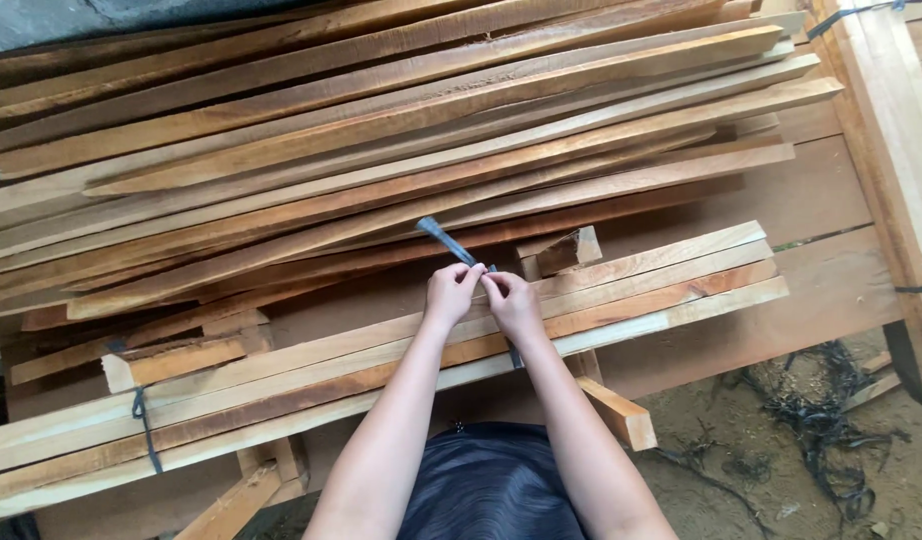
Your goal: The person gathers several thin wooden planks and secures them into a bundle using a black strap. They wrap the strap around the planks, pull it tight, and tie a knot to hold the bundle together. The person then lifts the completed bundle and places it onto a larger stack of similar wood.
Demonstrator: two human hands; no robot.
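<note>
Both hands meet over a bundle of long wooden slats (621, 285) lying across the counter (811, 290). The left hand (451, 293) and the right hand (513, 303) each pinch the dark strap (443, 240) in a closed grip where it crosses the bundle, its loose end slanting up and left. A second strap (141, 425) binds the bundle further left, and a big stack of boards (381, 130) lies behind.

You see rough-sawn, matt wooden slats (401, 360), reddish to pale; a dark, slightly glossy plastic strap (446, 243); matt wooden worktop (781, 200); sandy floor (781, 470).
</note>
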